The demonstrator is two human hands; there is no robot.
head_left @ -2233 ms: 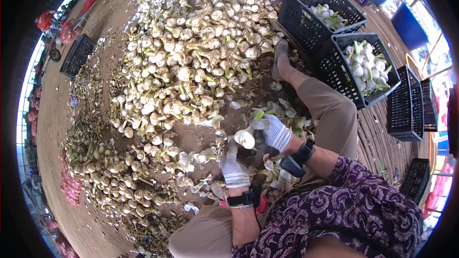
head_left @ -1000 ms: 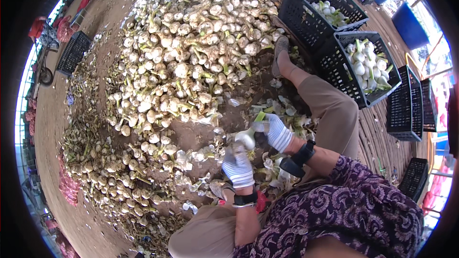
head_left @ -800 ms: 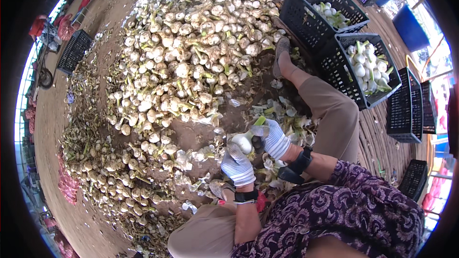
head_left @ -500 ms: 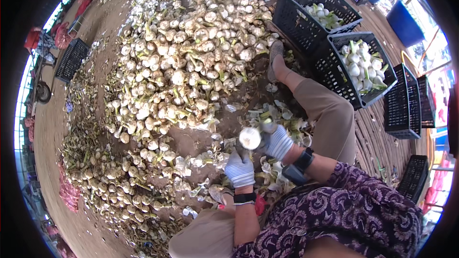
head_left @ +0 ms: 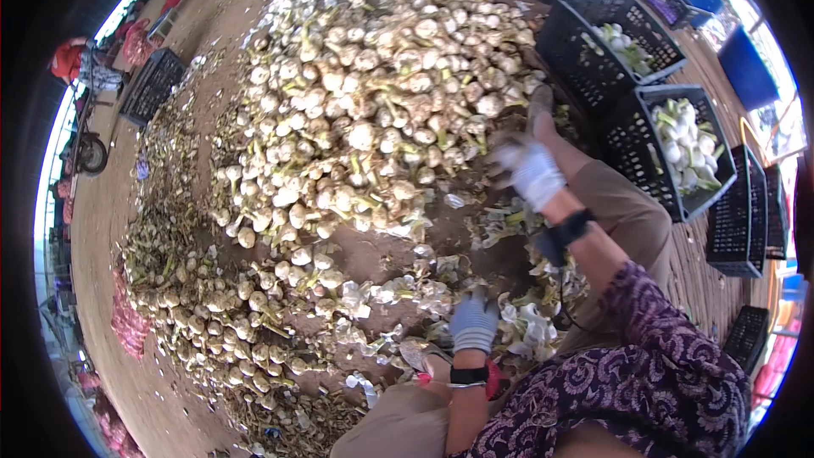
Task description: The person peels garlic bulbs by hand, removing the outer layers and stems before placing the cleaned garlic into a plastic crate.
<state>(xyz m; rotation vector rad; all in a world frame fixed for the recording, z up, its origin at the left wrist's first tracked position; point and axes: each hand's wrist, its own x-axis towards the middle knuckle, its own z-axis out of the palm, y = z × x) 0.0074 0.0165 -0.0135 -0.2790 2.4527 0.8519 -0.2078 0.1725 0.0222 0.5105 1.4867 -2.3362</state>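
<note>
My right hand point(head_left: 527, 171), in a white glove with darker fingertips, reaches out beside the near right edge of a large heap of garlic bulbs point(head_left: 360, 136). It is smeared by motion, but its fingers look spread and no bulb shows in them. Lower down, my left hand point(head_left: 473, 324), in a striped white and blue-grey glove, hangs over loose peeled skins point(head_left: 526, 326) near my foot. Only its back shows clearly; its dark fingertips point away, and whether they hold anything is hidden.
To the right stand black plastic crates; the nearer crate point(head_left: 634, 148) holds cleaned white bulbs point(head_left: 685, 146) with green stems, and another crate point(head_left: 564, 55) is partly filled. Blue tubs point(head_left: 748, 68) stand beyond. A red net sack point(head_left: 129, 318) lies at left. My legs flank the skins.
The garlic bulb that was between my hands is no longer in them. My right hand has moved up and outward toward the heap; my left has dropped slightly and shifted right in the picture.
</note>
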